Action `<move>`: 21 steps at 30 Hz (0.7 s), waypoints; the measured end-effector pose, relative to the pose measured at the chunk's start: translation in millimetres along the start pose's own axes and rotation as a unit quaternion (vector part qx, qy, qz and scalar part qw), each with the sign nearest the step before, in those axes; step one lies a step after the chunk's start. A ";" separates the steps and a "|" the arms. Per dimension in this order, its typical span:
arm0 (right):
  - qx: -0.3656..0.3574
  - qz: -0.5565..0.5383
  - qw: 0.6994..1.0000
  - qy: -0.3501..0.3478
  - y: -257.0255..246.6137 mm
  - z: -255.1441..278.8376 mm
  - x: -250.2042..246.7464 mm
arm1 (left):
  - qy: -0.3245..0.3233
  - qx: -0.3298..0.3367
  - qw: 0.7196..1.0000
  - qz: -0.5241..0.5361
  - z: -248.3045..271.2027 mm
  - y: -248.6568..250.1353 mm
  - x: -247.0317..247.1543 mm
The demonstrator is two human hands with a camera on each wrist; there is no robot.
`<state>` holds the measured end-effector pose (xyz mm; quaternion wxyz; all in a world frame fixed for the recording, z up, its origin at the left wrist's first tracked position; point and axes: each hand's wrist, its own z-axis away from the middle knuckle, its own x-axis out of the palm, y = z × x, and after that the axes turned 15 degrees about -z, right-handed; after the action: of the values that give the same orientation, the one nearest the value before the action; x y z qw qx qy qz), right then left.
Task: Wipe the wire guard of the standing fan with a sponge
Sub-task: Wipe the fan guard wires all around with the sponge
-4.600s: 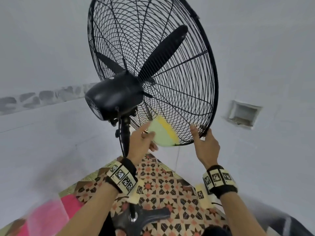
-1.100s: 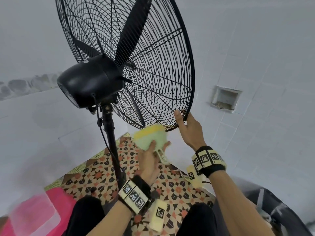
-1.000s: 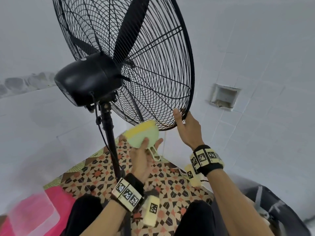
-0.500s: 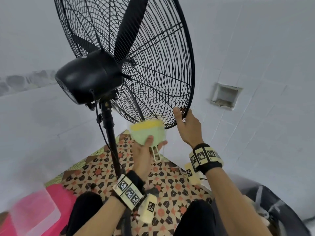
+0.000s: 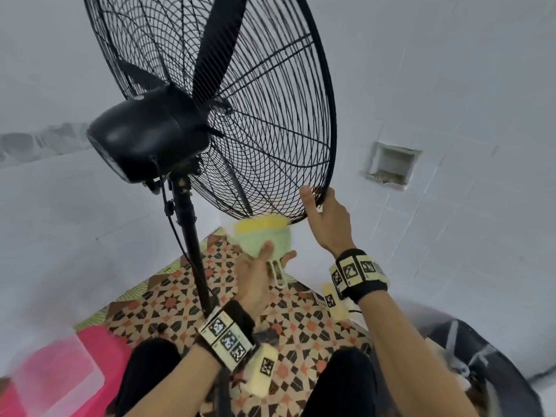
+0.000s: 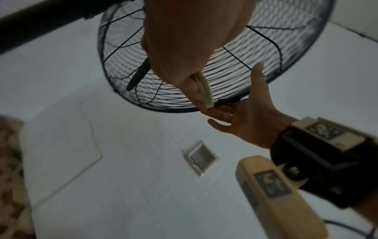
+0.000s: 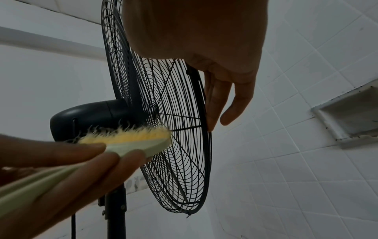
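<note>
The black standing fan's wire guard (image 5: 270, 121) fills the top of the head view, seen from behind. My left hand (image 5: 270, 255) grips a pale green sponge (image 5: 261, 236) with a yellow fuzzy top. The sponge sits just under the guard's bottom rim, yellow side up against the wires. In the right wrist view the sponge (image 7: 131, 139) is held by the left hand's fingers (image 7: 85, 155) at the guard (image 7: 178, 161). My right hand (image 5: 319, 203) holds the guard's lower right rim, thumb on the near side, fingers (image 7: 212, 103) lying along the far side.
The fan's motor housing (image 5: 147, 139) and black pole (image 5: 192, 251) stand left of my left hand. A patterned mat (image 5: 168, 302) lies below, with a pink tub (image 5: 57, 371) at lower left. A tiled wall with a square recess (image 5: 391, 164) is behind; a dark bag (image 5: 481, 356) sits lower right.
Over the last second my left hand carried the sponge a little rightward under the bottom rim. Earlier it pressed higher on the guard's back. My right hand has kept its hold on the rim.
</note>
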<state>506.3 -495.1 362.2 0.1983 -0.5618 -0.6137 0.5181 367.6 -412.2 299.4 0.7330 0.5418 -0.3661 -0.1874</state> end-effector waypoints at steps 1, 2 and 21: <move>-0.004 0.004 1.000 0.000 0.7 -0.1 1.2 | -0.024 -0.008 1.000 -0.017 2.4 4.1 2.1; -0.007 0.008 1.000 0.001 1.2 -0.5 2.1 | -0.055 -0.008 0.998 -0.036 1.8 6.3 5.5; 0.013 -0.025 1.000 -0.004 -4.2 2.2 -3.4 | -0.074 -0.011 0.996 -0.048 -9.3 14.3 28.4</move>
<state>503.4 -498.4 366.2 0.2159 -0.5416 -0.6211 0.5236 391.5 -420.2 320.8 0.7002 0.5352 -0.3907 -0.2657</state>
